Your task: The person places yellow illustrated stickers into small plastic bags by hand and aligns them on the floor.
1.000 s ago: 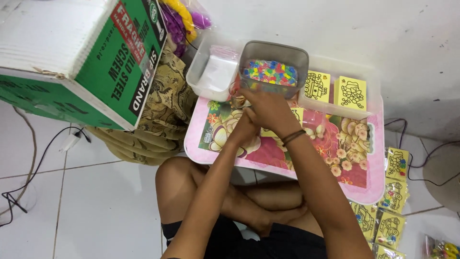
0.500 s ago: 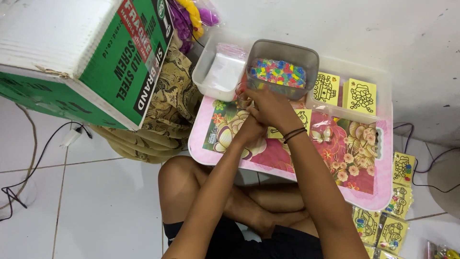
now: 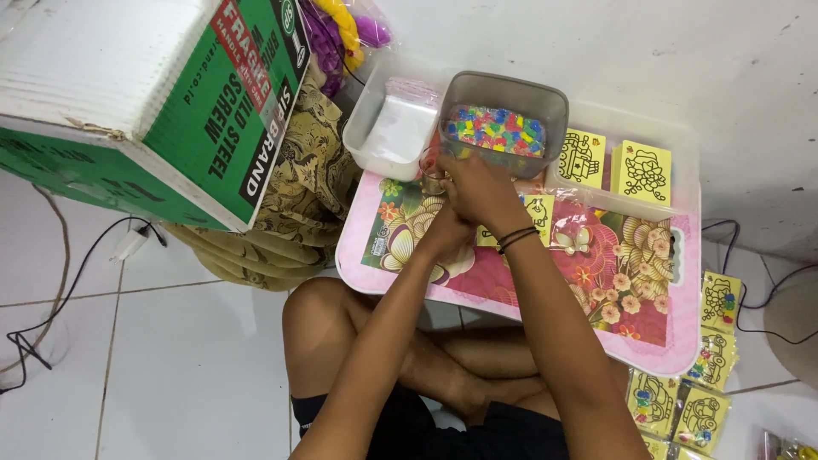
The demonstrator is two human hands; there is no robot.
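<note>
My right hand and my left hand are pressed together over the pink flowered tray table, just in front of a grey tub full of small coloured pieces. The fingers close around a small clear packet at the tub's near left corner; the right hand covers most of it. A dark band sits on my right wrist. A yellow picture card lies under the right hand.
A white tub with clear bags stands left of the grey one. Two yellow cards lean at the back. A green and white carton is at left, with patterned cloth beside it. More packed cards lie on the floor at right.
Both hands stay clasped together by the grey tub; they have shifted slightly toward its near left corner. The view has drifted a little.
</note>
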